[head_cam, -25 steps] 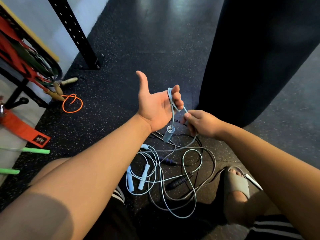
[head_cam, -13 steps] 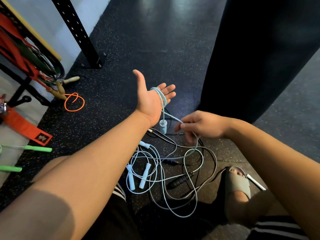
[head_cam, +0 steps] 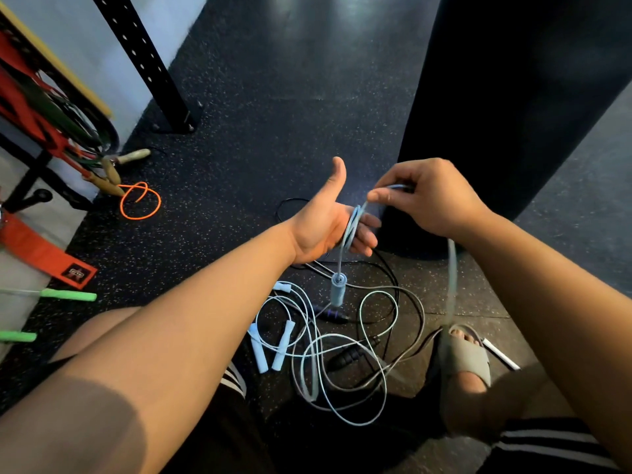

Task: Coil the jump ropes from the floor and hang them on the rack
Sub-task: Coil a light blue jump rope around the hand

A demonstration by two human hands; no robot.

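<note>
At mid-frame the left hand (head_cam: 321, 227) stood palm-up with thumb raised, its grip apart, so the fingers served as a spool for the light-blue rope (head_cam: 352, 227). One handle (head_cam: 337, 289) dangled beneath. The right hand (head_cam: 431, 200), grip pinched on that rope, held slack above, apparently for another turn. The tangle (head_cam: 345, 357) lay on the floor (head_cam: 273, 114), lower centre.
</note>
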